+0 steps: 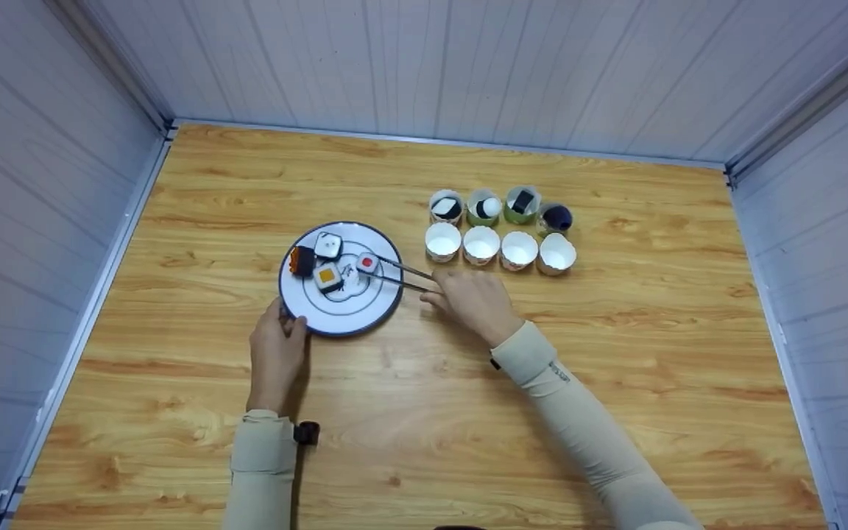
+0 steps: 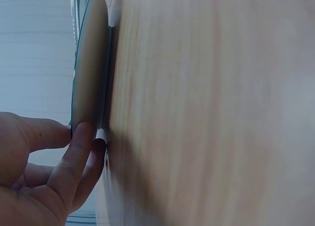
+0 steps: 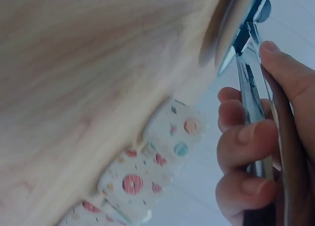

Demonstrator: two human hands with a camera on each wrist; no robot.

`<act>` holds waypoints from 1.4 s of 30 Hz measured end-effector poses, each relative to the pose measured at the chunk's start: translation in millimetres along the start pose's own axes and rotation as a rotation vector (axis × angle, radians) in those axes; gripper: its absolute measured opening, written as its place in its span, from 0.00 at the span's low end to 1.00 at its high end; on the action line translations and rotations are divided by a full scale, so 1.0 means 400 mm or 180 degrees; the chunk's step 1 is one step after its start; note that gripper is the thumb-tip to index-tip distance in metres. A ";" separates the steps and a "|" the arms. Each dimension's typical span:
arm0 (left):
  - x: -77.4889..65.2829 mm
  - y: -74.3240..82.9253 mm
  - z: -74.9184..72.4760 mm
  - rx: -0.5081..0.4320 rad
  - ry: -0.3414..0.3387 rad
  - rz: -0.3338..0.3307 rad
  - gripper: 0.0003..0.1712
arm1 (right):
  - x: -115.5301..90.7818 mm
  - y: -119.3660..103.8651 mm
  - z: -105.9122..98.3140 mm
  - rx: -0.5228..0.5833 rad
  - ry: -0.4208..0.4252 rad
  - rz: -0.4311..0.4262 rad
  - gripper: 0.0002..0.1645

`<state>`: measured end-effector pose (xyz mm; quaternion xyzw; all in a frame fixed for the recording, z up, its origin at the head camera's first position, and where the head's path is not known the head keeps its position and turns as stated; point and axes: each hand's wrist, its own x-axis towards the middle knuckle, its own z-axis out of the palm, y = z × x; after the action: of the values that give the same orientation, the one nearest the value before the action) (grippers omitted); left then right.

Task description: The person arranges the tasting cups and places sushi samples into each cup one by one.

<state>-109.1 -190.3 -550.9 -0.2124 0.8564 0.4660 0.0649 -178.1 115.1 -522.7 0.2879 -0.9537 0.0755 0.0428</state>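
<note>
My left hand [image 1: 277, 357] pinches the near-left rim of a white plate [image 1: 347, 324] with a blue edge; in the left wrist view the thumb is on the rim and the fingers are beneath it. My right hand [image 1: 477, 300] grips metal tongs [image 1: 413, 278]. Their tips are at the sides of a sushi piece with a red centre [image 1: 367, 263], over the plate's right half. On the plate's left part lie a sushi piece with a yellow centre [image 1: 328, 277], a white-topped piece [image 1: 328, 245] and a dark piece with orange edging [image 1: 302, 261].
Right of the plate stand two rows of paper cups. In the back row, cups hold dark and white pieces, such as a black piece [image 1: 523, 201] and a dark round one [image 1: 558, 217]. The front row, including a white cup [image 1: 443, 241], shows bare insides. Panel walls [image 1: 424, 73] enclose the table.
</note>
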 end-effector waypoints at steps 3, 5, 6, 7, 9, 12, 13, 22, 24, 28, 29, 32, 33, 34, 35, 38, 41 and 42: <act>0.000 0.001 0.001 -0.0013 -0.0017 -0.0030 0.32 | -0.017 0.013 -0.017 -0.0027 0.0084 -0.0006 0.24; 0.000 0.001 0.001 -0.0021 -0.0012 -0.0031 0.31 | -0.030 0.024 -0.029 -0.0072 0.0187 -0.0020 0.23; 0.001 0.000 0.002 -0.0018 0.0000 -0.0027 0.31 | -0.037 0.031 -0.036 -0.0100 0.0244 -0.0026 0.23; 0.002 -0.001 0.002 -0.0009 0.0018 -0.0014 0.31 | -0.043 0.038 -0.042 -0.0120 0.0312 -0.0033 0.22; 0.000 -0.003 0.002 0.0007 0.0049 0.0043 0.31 | -0.055 0.054 -0.055 -0.0197 0.0426 -0.0031 0.22; -0.002 -0.009 0.004 0.0039 0.0094 0.0178 0.31 | -0.073 0.080 -0.073 -0.0237 0.0532 0.0021 0.22; -0.003 -0.010 0.004 0.0045 0.0107 0.0214 0.31 | -0.077 0.088 -0.079 -0.0239 0.0550 0.0051 0.22; -0.004 -0.004 0.001 0.0030 0.0070 0.0075 0.31 | -0.102 0.148 -0.106 -0.0215 0.0440 0.0381 0.22; -0.003 -0.001 0.001 0.0031 0.0049 0.0037 0.31 | -0.104 0.156 -0.104 -0.0217 0.0381 0.0445 0.23; 0.000 0.000 0.001 0.0026 0.0000 0.0002 0.32 | -0.107 0.166 -0.098 -0.0234 0.0271 0.0533 0.23; 0.000 0.000 0.000 0.0031 -0.0002 -0.0002 0.32 | -0.108 0.168 -0.097 -0.0239 0.0246 0.0546 0.23; 0.000 0.000 -0.001 0.0035 -0.0011 0.0006 0.31 | -0.109 0.172 -0.095 -0.0237 0.0191 0.0585 0.24; 0.000 0.000 -0.001 0.0032 -0.0017 0.0007 0.31 | -0.109 0.174 -0.095 -0.0226 0.0180 0.0603 0.24; 0.000 0.000 -0.001 0.0032 -0.0022 0.0000 0.32 | -0.109 0.175 -0.095 -0.0219 0.0176 0.0620 0.24; -0.001 0.001 -0.002 0.0036 -0.0024 -0.0005 0.32 | -0.108 0.176 -0.095 -0.0213 0.0173 0.0637 0.25; -0.001 0.002 -0.003 0.0040 -0.0046 -0.0025 0.32 | -0.110 0.178 -0.094 -0.0210 0.0221 0.0641 0.25; -0.001 -0.005 -0.002 0.0085 0.0030 0.0132 0.31 | -0.113 0.178 -0.095 -0.0187 0.0259 0.0624 0.24; -0.001 -0.008 -0.002 0.0091 0.0059 0.0195 0.31 | -0.114 0.177 -0.096 -0.0183 0.0271 0.0618 0.23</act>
<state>-107.3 -192.3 -552.9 -0.1895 0.8697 0.4535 0.0458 -178.2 204.7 -499.1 0.1894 -0.9762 0.0642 0.0840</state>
